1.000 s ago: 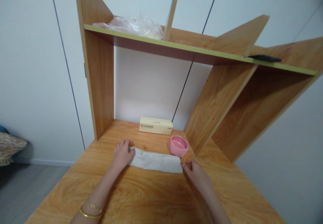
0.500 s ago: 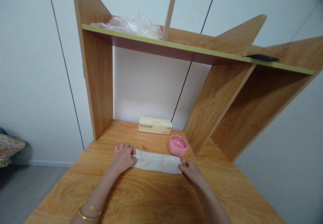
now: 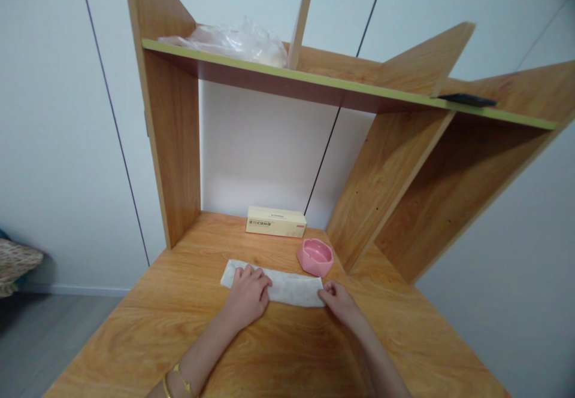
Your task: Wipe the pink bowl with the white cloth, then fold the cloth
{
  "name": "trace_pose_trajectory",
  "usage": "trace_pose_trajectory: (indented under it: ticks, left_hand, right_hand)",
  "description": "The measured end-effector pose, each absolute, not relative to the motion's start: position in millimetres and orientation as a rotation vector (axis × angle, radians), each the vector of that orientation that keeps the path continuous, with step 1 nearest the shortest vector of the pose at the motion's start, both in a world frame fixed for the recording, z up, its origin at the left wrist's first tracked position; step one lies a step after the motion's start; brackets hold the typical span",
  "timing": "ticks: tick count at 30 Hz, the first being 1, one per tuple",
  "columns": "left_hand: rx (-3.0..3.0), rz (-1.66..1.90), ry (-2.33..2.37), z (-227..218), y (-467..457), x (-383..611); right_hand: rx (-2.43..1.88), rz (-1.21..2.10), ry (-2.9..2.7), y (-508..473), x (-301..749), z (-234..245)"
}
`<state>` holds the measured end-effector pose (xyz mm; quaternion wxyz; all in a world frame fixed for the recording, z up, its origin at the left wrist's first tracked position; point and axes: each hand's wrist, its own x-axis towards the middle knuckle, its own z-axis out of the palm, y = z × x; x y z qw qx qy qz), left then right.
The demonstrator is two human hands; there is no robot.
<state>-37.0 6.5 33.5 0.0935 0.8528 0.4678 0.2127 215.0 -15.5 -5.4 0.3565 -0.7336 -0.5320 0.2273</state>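
Note:
A white cloth (image 3: 291, 287), folded into a long strip, lies flat on the wooden desk (image 3: 144, 338). My left hand (image 3: 248, 293) rests palm down on the strip's left-middle part, fingers spread flat. My right hand (image 3: 338, 300) pinches the strip's right end with curled fingers. A pink bowl (image 3: 315, 256) stands just behind the right end of the cloth, a short way from my right hand.
A yellow carton (image 3: 275, 221) lies at the back of the desk against the white wall. Slanted wooden panels (image 3: 381, 182) rise at the right. The upper shelf (image 3: 287, 78) holds a clear plastic bag (image 3: 233, 40) and a dark flat object (image 3: 468, 99).
My left hand slid right along the cloth, from its left end to its middle, leaving the left end uncovered. My right hand stayed pinched at the right end.

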Motion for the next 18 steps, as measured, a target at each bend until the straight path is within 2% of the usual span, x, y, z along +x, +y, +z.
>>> trace_pose_trajectory:
  ticks: [5,10,18]
  left_hand:
    - [2.613,0.566,1.255,27,4,-37]
    - [2.666,0.525,1.178,26,4,-38]
    - [2.697,0.499,1.201,28,1,-34]
  right_hand:
    - [-1.929,0.495,-1.445,-13,212,6]
    - [-2.162,0.334,-1.418,-16,214,7]
    - [-2.097,0.614,-1.384,-16,219,1]
